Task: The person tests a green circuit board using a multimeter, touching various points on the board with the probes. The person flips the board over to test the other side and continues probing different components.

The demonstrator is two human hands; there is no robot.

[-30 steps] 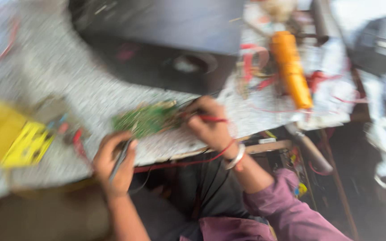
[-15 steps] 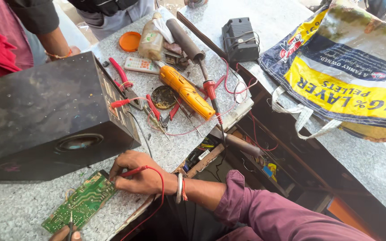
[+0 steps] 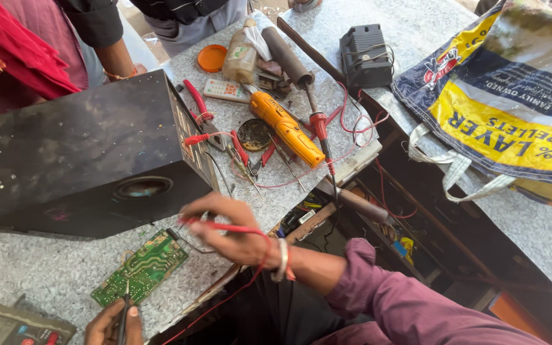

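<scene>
The right hand [image 3: 231, 231] pinches a red multimeter probe [image 3: 215, 225] just beside the green circuit board [image 3: 142, 267], which lies flat on the speckled table [image 3: 33, 268] in front of a black speaker box [image 3: 84, 153]. The left hand [image 3: 113, 322] grips a black probe [image 3: 124, 310], its tip touching the board's near edge.

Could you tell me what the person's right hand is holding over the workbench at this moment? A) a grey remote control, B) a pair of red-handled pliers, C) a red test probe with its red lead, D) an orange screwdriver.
C: the right hand pinches a thin red probe whose red lead trails down past the wrist, while the orange tool lies untouched farther back on the bench, beyond the green circuit board.
</scene>
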